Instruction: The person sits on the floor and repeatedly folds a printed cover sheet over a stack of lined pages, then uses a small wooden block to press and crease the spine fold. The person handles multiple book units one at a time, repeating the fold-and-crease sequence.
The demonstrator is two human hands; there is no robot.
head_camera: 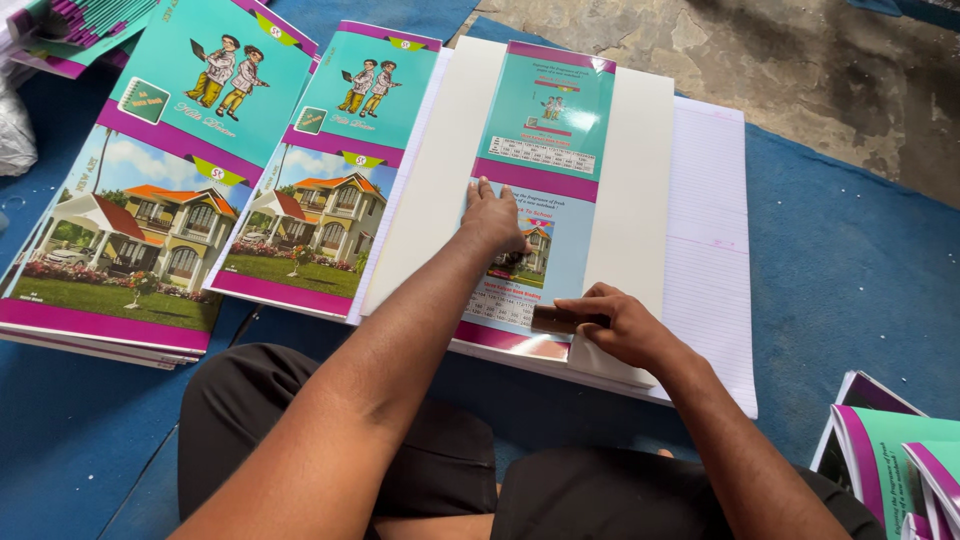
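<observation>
- Far left: a stack of printed covers [120, 240] lies on the blue floor mat [850, 270], teal on the upper half, a house picture on the lower half, magenta bands across.
- Just beside it to the right, a second stack of covers [330, 180] with the same print, its right edge tucked under the white board.
- Top left corner: more covers [70, 25], fanned, only partly in view.
- Centre: a wide white board [630, 170] lies flat on a pile of ruled paper [710, 230], which sticks out along the right side.
- A narrow printed strip [545, 120], teal over a house picture, lies down the middle of the white board.
- Left hand [492, 218]: palm down on the strip at about mid-length, fingers together and flat, pressing it to the board. Holds nothing.
- Right hand [625, 325]: near the lower end of the strip, fingers curled and pinching a small brown block [555, 319], which lies against the strip's right edge.
- Person seated on the mat, dark shorts [440, 470] at the bottom of the view.
- Far right, lower corner: a few loose covers [890, 450], curled, well apart from the board.
- Top right: bare concrete floor [760, 60] beyond the mat.
</observation>
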